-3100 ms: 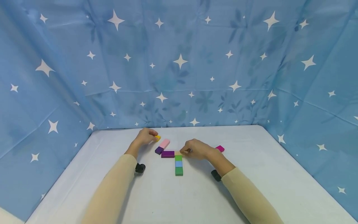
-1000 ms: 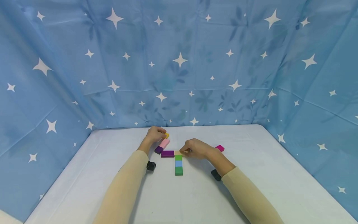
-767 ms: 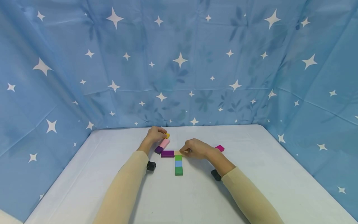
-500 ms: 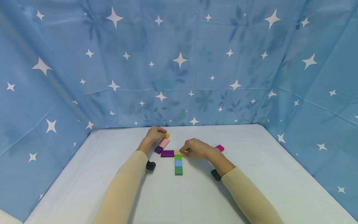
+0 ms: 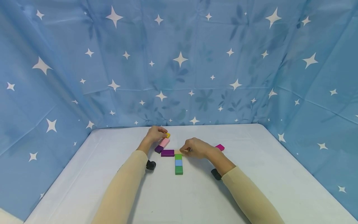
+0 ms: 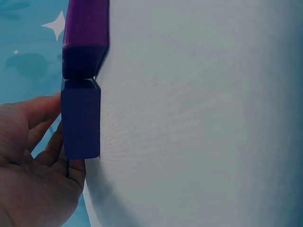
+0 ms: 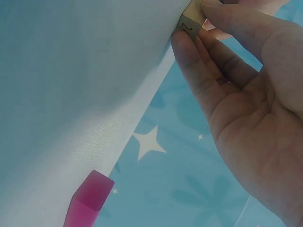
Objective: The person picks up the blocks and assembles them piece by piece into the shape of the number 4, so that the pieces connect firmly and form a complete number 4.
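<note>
My left hand (image 5: 155,134) pinches a small yellow block (image 5: 167,135) just past the far end of a pink block (image 5: 165,142). A dark purple block (image 5: 158,149) continues that slanted row towards me, its corner at a purple block (image 5: 167,153). My right hand (image 5: 196,148) pinches a plain wooden block (image 5: 177,152) at the purple block's right end; the right wrist view shows a mark on the wooden block's end (image 7: 189,26). In the left wrist view the dark purple block (image 6: 81,118) hides some of my left fingers, and the yellow block is out of sight.
Light green (image 5: 178,157), light blue (image 5: 178,162) and green (image 5: 179,170) blocks run in a line towards me from the wooden block. A magenta block (image 5: 220,147) lies behind my right wrist. Blue star-patterned cloth (image 5: 179,77) encloses the white table (image 5: 167,199).
Over about three seconds, my left hand has carried the yellow block rightward to the pink block's far end. It has hardly moved in the last second. My right hand stays on the wooden block.
</note>
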Available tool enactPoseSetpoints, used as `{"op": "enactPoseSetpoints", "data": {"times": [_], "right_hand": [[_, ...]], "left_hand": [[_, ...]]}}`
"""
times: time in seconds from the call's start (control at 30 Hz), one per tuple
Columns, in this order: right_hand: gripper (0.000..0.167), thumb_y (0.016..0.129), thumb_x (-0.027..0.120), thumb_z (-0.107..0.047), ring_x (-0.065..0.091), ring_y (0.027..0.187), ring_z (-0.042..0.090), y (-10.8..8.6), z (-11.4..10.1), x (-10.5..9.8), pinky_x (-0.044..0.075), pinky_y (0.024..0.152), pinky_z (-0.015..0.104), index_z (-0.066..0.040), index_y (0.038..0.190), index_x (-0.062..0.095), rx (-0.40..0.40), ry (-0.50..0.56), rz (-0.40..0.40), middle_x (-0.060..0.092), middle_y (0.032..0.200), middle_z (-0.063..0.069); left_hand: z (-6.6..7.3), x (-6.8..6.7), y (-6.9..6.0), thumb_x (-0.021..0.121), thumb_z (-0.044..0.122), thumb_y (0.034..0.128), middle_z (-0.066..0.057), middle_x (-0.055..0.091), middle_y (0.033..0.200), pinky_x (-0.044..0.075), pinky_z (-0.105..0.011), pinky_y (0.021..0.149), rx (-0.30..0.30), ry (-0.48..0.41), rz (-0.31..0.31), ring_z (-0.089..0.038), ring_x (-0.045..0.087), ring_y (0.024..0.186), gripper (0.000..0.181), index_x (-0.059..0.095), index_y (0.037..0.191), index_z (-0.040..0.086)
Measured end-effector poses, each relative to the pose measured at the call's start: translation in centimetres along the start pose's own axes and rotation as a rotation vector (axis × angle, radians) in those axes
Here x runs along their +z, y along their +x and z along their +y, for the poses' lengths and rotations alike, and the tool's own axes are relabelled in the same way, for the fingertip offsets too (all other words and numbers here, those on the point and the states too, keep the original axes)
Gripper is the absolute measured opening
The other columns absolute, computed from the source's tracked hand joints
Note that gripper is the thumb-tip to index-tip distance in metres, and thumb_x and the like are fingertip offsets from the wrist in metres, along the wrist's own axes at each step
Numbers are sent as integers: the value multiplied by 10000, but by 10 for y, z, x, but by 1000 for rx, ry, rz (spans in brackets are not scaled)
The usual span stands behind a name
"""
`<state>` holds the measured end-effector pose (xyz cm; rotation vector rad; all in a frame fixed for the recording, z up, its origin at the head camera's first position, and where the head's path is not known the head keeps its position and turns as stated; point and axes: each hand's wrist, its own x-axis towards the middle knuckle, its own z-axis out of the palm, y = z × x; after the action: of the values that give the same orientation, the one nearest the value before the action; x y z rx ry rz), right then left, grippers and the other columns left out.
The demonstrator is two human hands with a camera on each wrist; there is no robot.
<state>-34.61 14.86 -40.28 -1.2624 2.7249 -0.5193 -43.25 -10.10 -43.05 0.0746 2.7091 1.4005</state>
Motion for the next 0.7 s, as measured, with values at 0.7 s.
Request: {"op": "enactPoseSetpoints", "data": {"times": [0.7], "right_hand": [[163, 957, 720, -16, 579, 876, 166, -1, 0, -1, 522, 816, 267, -115, 1062, 797, 34, 8, 3, 672, 922, 24]], "left_hand": [[2, 2, 1, 733, 162, 960, -109, 712, 1237, 522, -416, 1026, 24, 27, -27, -284, 625, 1159, 236, 780, 1181, 95]]}}
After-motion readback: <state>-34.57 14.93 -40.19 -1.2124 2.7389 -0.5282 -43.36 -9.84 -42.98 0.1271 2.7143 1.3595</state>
